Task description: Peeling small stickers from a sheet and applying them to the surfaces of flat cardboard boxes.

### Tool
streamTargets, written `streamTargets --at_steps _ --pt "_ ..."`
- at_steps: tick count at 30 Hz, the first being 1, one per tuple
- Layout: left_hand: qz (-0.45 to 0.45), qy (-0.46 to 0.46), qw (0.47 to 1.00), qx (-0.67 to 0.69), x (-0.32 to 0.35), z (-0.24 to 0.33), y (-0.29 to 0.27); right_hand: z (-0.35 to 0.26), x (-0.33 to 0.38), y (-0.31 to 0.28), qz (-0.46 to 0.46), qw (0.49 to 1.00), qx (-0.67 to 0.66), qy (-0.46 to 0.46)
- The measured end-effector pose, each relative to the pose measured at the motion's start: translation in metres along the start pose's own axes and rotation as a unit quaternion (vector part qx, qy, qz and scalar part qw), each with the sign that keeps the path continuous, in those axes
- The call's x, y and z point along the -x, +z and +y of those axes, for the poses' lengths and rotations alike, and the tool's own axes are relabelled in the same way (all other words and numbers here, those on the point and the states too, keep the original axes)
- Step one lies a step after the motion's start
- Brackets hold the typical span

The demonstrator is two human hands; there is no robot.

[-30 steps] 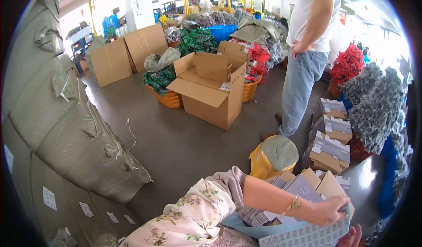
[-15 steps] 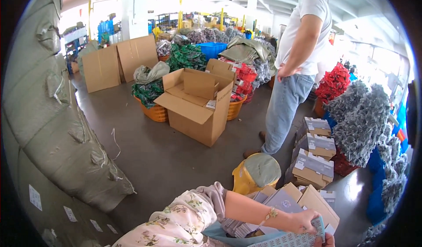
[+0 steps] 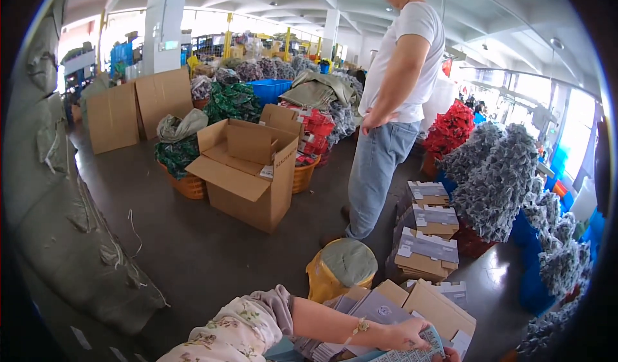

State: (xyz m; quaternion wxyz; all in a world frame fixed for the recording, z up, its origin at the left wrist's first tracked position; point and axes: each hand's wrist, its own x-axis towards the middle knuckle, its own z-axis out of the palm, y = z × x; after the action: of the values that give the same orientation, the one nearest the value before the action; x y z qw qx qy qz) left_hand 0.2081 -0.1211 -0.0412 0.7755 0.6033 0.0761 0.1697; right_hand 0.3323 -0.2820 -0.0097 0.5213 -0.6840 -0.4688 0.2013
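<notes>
- Dark floor (image 3: pixel 193 259) lay open between the olive bales (image 3: pixel 96 252) and the flapped carton (image 3: pixel 241 204).
- Flat cardboard (image 3: pixel 441 303) crowded the left hand (image 3: pixel 412 334); a yellow stool (image 3: pixel 320 279) stood behind.
- Carton stacks (image 3: pixel 425 257) and a co-worker's legs (image 3: pixel 373 181) blocked beyond.

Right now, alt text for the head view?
A person's left hand grips a pale blue printed sheet, the right hand at its edge, beside a pile of grey-and-brown cartons. Beyond, a co-worker in a white T-shirt stands right of an open cardboard box, with heaped grey material farther right.
</notes>
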Motion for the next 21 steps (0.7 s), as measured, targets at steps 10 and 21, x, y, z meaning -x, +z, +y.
streamTargets --at_steps 10,21 --pt "-0.004 -0.005 1.000 0.008 0.001 -0.008 0.001 0.020 -0.001 0.002 -0.011 0.999 -0.053 0.003" --pt "0.038 0.022 0.992 -0.117 0.005 0.006 0.001 0.015 0.004 0.006 0.008 1.000 -0.013 0.001"
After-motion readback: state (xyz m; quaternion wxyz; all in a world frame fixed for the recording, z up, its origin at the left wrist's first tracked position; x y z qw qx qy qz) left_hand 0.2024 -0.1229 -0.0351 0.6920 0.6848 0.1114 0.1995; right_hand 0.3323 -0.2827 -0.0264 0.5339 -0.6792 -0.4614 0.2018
